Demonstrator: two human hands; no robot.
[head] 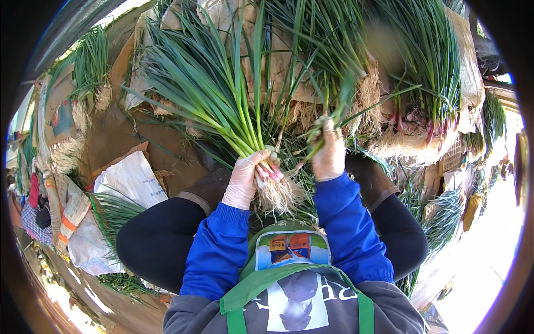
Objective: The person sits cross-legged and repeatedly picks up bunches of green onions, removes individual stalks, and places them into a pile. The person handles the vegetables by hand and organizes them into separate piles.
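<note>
My left hand (247,175), in a thin pale glove, grips a bunch of green garlic or similar allium plants (240,125) just above the reddish-white bulbs (269,172). Its leaves fan towards the upper left, and the pale roots (280,195) hang below the fist. To the right, my gloved right hand (328,152) is closed around a few bent green leaves or stalks (317,144), partly blurred. Trimmed leaves and loose stalks lie beneath and between both hands.
Large rooted bundles (429,83) lie on sacking at the upper right. More bundles (92,58) stand at the upper left. A white sack (131,179) lies left of my bent knee. Leafy heaps (444,217) lie at the right.
</note>
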